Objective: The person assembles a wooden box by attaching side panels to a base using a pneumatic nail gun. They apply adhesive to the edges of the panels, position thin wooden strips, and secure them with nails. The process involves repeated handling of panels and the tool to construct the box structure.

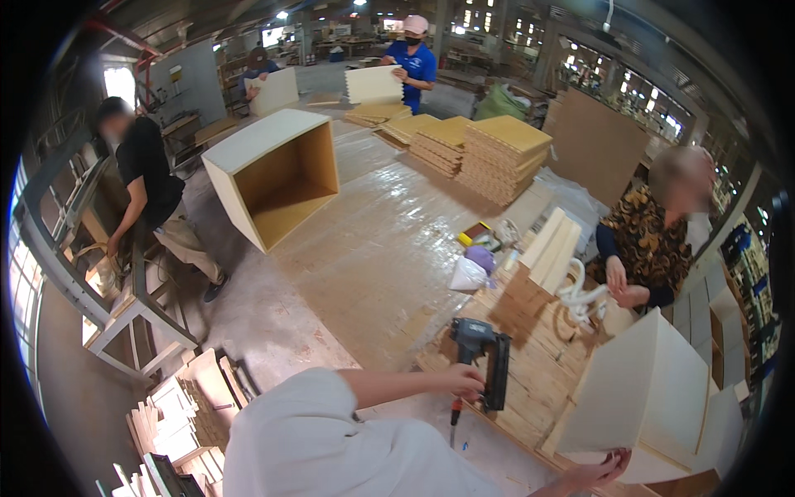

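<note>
My left hand is closed around the handle of a dark nail gun, whose air hose hangs below with an orange fitting. The gun is over the near edge of the wooden worktable. At the lower right, my right hand grips the near lower edge of a white box. This box stands tilted at the table's right side; its inside is hidden from me.
An open white box lies on its side at far left. Stacked yellowish panels, a purple-and-white bag and pale wood strips lie ahead. A co-worker at right handles white cord. Other people work farther off.
</note>
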The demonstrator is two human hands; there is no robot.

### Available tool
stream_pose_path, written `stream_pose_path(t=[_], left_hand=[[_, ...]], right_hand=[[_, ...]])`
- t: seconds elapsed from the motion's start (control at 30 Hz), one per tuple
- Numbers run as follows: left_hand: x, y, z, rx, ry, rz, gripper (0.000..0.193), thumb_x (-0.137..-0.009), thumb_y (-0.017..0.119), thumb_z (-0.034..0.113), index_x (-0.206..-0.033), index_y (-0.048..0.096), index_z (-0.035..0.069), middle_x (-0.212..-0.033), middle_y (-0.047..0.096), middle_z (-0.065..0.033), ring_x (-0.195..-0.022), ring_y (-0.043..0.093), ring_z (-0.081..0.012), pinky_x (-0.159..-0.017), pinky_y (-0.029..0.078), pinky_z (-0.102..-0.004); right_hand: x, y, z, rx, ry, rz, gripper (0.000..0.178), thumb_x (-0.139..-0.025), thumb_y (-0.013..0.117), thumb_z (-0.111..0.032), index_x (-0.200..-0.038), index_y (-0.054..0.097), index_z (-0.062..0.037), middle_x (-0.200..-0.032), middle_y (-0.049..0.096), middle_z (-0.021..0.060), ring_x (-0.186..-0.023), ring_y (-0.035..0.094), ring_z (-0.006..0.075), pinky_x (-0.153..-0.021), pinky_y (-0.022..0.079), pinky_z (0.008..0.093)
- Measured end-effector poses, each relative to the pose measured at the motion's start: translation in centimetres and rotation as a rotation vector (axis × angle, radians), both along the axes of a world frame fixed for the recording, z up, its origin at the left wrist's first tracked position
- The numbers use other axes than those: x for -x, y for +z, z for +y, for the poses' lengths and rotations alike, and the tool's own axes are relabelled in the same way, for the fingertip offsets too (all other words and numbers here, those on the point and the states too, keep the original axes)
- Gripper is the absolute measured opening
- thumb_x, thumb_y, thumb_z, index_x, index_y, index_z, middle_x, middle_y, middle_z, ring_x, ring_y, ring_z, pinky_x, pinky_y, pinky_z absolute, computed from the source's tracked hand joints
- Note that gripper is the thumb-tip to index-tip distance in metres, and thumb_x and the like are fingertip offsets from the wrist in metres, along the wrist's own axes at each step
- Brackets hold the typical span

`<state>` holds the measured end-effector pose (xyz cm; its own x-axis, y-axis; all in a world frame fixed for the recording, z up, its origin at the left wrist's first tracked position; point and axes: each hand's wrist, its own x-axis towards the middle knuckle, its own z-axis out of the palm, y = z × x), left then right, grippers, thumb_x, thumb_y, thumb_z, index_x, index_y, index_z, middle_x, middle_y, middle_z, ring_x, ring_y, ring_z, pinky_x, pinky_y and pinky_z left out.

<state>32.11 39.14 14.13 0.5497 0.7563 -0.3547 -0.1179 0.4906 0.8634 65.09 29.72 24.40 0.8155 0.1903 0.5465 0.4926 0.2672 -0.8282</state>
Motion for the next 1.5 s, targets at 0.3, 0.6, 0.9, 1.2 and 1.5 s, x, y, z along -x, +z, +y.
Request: stream_pose_path(t=[0.3,0.6,0.9,1.2,1.5], left_hand=[[32.2,-4.9,-15.1,0.131,0.913,0.374,0.025,-0.085,0.062,0.029,-0.074,0.057,0.007,-0.060,0.049,0.0002,-0.053,0.044,-0.0088,-0.047,0.036,-0.0269],[41.4,-8.4,-30.6,0.280,1.509,0.626,0.033,-0.087,0.061,0.028,-0.064,0.054,0.006,-0.052,0.048,-0.0012,-0.045,0.045,-0.0119,-0.047,0.040,-0.0293],[40.1,-12.5,-35.4,0.366,1.701,0.217,0.012,-0.086,0.056,0.014,-0.085,0.055,0.002,-0.067,0.058,-0.0072,-0.053,0.054,-0.0132,-0.049,0.047,-0.0243],[48.0,-6.1,-22.9,-0.323,1.427,1.044,0.069,-0.077,0.073,0.027,-0.132,0.040,-0.001,-0.126,0.048,-0.0212,-0.116,0.043,-0.0353,-0.099,0.034,-0.0436],[39.5,-0.4,-14.0,-0.691,1.119,0.827,0.059,-0.084,0.065,0.015,-0.132,0.035,-0.002,-0.126,0.044,-0.0212,-0.116,0.045,-0.0327,-0.096,0.038,-0.0423]], right_hand=[[39.4,1.4,12.0,0.274,1.418,0.033,0.014,-0.085,0.061,-0.006,-0.098,0.062,0.0003,-0.086,0.060,0.0017,-0.082,0.057,0.0115,-0.076,0.046,0.0245],[79.3,-1.8,13.4,0.305,1.923,-0.251,0.045,-0.089,0.061,-0.028,-0.122,0.050,-0.0005,-0.119,0.057,0.0137,-0.095,0.061,0.0214,-0.079,0.048,0.0322],[90.5,-2.3,15.6,0.410,1.792,-0.481,0.043,-0.093,0.053,-0.038,-0.103,0.061,0.0029,-0.086,0.067,0.0104,-0.079,0.063,0.0203,-0.071,0.047,0.0338],[69.3,-1.8,21.2,0.401,1.768,-0.252,0.036,-0.092,0.057,-0.033,-0.105,0.062,-0.0006,-0.082,0.064,0.0038,-0.075,0.056,0.0100,-0.068,0.046,0.0277],[45.3,1.0,13.9,0.603,1.660,-0.188,0.035,-0.092,0.059,-0.032,-0.107,0.061,-0.0013,-0.083,0.061,-0.0018,-0.077,0.051,0.0054,-0.069,0.044,0.0244]])
